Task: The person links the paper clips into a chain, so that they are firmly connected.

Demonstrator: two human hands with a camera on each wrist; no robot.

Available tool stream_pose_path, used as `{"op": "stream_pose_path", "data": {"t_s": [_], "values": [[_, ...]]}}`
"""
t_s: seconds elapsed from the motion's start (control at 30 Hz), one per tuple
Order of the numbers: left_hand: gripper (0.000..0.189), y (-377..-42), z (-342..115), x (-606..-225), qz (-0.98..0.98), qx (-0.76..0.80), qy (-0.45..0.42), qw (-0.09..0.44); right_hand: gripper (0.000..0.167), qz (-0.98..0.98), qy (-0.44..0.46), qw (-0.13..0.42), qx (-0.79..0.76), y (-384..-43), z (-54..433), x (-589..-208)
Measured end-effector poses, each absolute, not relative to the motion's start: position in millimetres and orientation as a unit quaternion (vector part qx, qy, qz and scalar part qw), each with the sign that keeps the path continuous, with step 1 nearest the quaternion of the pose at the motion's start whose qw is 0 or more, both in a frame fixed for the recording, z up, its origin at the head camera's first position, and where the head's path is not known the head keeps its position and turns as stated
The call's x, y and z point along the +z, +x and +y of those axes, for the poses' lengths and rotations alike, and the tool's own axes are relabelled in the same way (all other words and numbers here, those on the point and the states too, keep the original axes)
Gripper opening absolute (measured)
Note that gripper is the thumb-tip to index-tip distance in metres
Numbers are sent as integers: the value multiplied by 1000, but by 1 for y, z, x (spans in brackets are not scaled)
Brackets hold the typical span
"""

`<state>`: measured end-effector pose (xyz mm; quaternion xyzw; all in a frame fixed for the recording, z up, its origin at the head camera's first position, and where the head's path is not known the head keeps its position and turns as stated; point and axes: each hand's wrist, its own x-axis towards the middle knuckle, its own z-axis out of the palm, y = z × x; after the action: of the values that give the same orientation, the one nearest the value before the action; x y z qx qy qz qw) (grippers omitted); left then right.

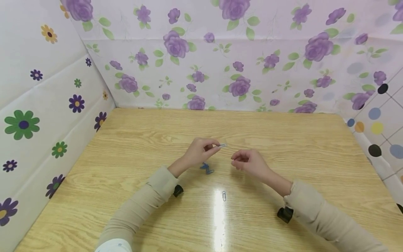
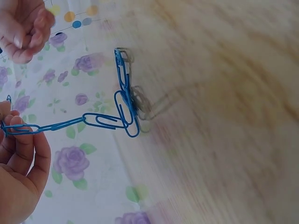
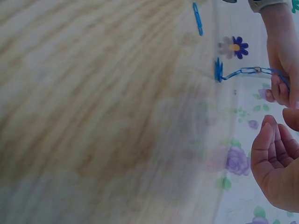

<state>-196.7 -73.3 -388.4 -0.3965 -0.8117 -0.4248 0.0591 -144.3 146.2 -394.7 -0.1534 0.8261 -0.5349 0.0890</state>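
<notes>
My left hand [image 1: 198, 152] pinches one end of a chain of linked blue paper clips [image 2: 99, 120]. From those fingers the chain slopes down, and its other links lie bunched on the table, as the left wrist view shows. A single clip end [image 1: 223, 145] sticks out past the thumb and forefinger toward the right. My right hand [image 1: 250, 161] hovers a little to the right of it, fingers loosely bent and thumb apart, holding nothing. Nearer to me, a loose paper clip [image 1: 224, 196] lies flat on the table; it also shows in the right wrist view.
The wood-grain table [image 1: 151, 133] has a bright reflection at its front middle. Flowered sheets [image 1: 201, 59] stand along the back and left, with a dotted sheet [image 1: 382, 140] at the right. Black wrist cameras [image 1: 285, 214] sit under both sleeves.
</notes>
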Motion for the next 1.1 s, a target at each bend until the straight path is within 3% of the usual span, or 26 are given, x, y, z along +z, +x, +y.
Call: {"op": "stream_pose_path", "data": {"t_s": [0.23,0.6,0.9,1.1], "values": [[10,-197,-74,-388,-814,-427,-391,50,14,856,-218,84,-461,-136,144,-404],[10,-198,-74,-390,-810,-430,-395,46,37,851,-301,136,-408,-124,138,-419],[11,-197,-73,-388,-813,-427,-393,42,31,873,-341,76,-342,-117,130,-428],[11,-197,-73,-388,-814,-422,-397,46,25,887,-319,74,-325,-112,126,-427]]}}
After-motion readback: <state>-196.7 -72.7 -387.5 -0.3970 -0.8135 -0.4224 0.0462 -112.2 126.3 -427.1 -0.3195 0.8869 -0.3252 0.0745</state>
